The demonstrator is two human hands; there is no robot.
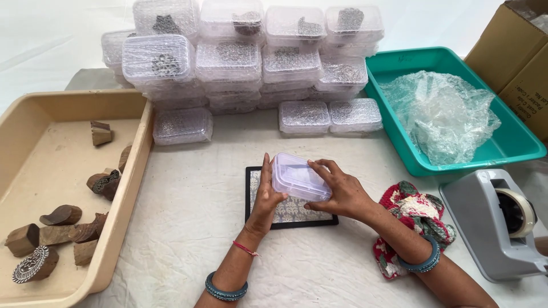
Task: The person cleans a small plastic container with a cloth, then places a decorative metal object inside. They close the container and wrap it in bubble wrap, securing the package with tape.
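Both hands grip small clear plastic box (298, 178) above black-framed patterned mat (291, 212) at worktop (188, 228) centre. Left hand (267, 197) clasps box's left end, right hand (341, 193) covers lid and right side. Beige tray (123, 194) with wooden blocks (63, 215) far left; tape dispenser (494, 225) far right.

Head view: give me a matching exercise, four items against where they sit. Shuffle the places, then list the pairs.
Items
1. clear plastic box
2. bubble wrap
3. carved wooden blocks
4. tape dispenser

Places
A. in the beige tray
B. on the cloth at the far right, near the teal tray
C. held between the left hand and the right hand
D. in the teal tray

Pairs: 1-C, 2-D, 3-A, 4-B
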